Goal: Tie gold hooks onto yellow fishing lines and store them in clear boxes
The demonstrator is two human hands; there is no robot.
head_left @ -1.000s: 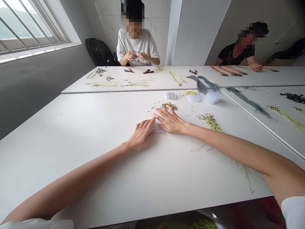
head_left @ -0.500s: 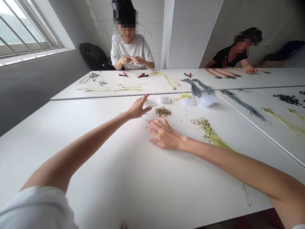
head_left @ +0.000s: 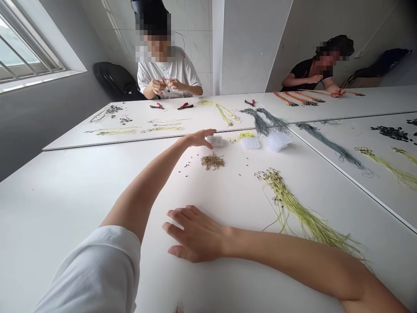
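Observation:
My left hand (head_left: pixel 199 138) reaches out at the far side of the near table, thumb and fingers apart around the left end of a small clear plastic box (head_left: pixel 215 141). Whether it touches the box I cannot tell. Just in front of it lies a pile of small brass-coloured metal pieces (head_left: pixel 213 161). My right hand (head_left: pixel 195 234) is nearer to me, palm down over the white table (head_left: pixel 156 278), fingers spread and holding nothing. To its right lies a bundle of yellow-green cords (head_left: pixel 293 204) with dark metal ends, partly behind my right forearm.
More clear boxes (head_left: pixel 278 141) stand beside grey cord bundles (head_left: pixel 257 119). Small dark bits are scattered around the brass pile. On the far table lie red-handled pliers (head_left: pixel 185 106) and yellow cords (head_left: pixel 117 131). Two people (head_left: pixel 167 69) sit across, working with their hands.
My right hand has come back toward me, away from the brass pile. My left hand has shifted to the right-hand box; the box formerly beside it no longer shows. The view has turned slightly.

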